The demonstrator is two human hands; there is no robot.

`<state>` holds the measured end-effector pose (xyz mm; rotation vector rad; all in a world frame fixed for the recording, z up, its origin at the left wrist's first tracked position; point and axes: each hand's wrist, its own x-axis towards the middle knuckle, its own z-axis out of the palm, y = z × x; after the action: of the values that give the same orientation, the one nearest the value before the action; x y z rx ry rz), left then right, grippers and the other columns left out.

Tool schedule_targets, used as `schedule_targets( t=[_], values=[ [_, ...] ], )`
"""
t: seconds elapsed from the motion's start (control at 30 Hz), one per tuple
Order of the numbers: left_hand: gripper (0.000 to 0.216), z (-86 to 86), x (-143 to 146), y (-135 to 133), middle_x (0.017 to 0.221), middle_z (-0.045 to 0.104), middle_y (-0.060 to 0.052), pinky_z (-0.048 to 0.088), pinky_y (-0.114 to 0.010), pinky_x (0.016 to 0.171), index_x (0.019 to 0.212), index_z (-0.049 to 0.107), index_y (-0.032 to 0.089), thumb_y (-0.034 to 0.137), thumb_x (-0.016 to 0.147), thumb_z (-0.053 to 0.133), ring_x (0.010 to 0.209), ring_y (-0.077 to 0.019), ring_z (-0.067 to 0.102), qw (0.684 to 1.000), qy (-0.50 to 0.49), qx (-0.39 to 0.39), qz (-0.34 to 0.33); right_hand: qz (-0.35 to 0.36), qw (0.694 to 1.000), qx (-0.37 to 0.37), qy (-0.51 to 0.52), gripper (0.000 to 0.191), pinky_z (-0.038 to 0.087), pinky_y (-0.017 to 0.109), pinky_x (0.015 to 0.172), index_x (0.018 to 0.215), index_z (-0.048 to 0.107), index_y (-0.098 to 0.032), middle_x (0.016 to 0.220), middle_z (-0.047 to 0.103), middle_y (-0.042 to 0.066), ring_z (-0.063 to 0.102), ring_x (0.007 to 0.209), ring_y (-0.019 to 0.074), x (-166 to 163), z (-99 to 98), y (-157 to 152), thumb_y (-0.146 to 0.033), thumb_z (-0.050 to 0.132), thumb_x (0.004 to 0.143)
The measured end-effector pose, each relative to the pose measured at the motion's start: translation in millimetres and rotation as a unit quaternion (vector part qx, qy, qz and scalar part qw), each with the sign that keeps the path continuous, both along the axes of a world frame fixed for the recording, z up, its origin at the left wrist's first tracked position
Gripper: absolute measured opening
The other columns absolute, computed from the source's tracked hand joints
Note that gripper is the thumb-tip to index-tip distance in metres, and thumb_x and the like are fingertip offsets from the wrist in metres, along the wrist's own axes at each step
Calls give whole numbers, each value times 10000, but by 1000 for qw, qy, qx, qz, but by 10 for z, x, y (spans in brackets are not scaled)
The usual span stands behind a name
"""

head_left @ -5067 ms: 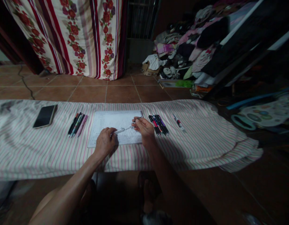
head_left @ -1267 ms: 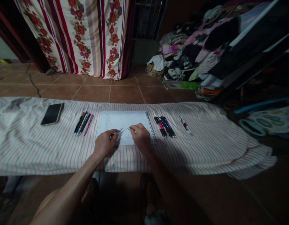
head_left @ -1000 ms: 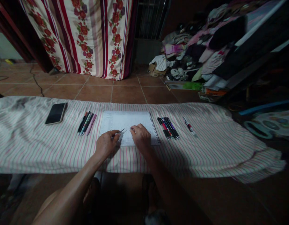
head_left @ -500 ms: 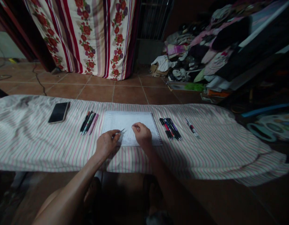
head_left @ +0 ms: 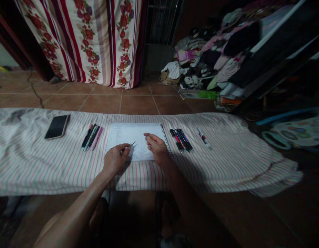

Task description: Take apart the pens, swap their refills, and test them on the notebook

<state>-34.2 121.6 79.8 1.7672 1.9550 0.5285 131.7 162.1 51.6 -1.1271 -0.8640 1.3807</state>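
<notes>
A spiral notebook lies open on a pink-striped cloth. My left hand rests on the notebook's near edge, closed on a thin clear pen whose tip points up and to the right. My right hand lies on the right part of the page with its fingers curled in a pinch. What it grips is too small to make out. A small gap separates the pen tip from my right fingers.
Left of the notebook lie several pens and a dark phone. To its right are a second bunch of pens and a single pen. Beyond the cloth are tiled floor, a floral curtain and a heap of clothes.
Five seconds ago both hands held the clear pen between them. Now only my left hand has it and my right hand has drawn a little to the right. The view has shifted slightly.
</notes>
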Motion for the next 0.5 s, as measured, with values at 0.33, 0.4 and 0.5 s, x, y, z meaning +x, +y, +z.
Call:
schedule_targets(
  t=[0.33,0.4,0.5],
  values=[
    [334,-24,114,10,678,660,-37,373,-229,586,1071,653,195,350,836,473,613,-140,581,999,-38,9,-1,-5,994,-65,93,247,329,191,488,782,678,-168,799,670,39,544,641,89,69,94,-49,-287,734,572],
    [333,-20,132,4,687,662,-38,378,-230,593,1068,655,193,348,835,475,618,-140,583,999,-39,12,-2,-1,992,-74,98,238,339,193,494,778,675,-165,797,675,42,553,640,91,79,95,-50,-281,730,578],
    [336,-14,147,-7,701,666,-40,386,-232,596,1065,656,191,354,833,475,620,-140,584,999,-42,17,-5,13,993,-76,89,247,363,199,516,806,671,-171,814,680,42,566,650,93,86,81,-53,-289,723,595]
  ],
)
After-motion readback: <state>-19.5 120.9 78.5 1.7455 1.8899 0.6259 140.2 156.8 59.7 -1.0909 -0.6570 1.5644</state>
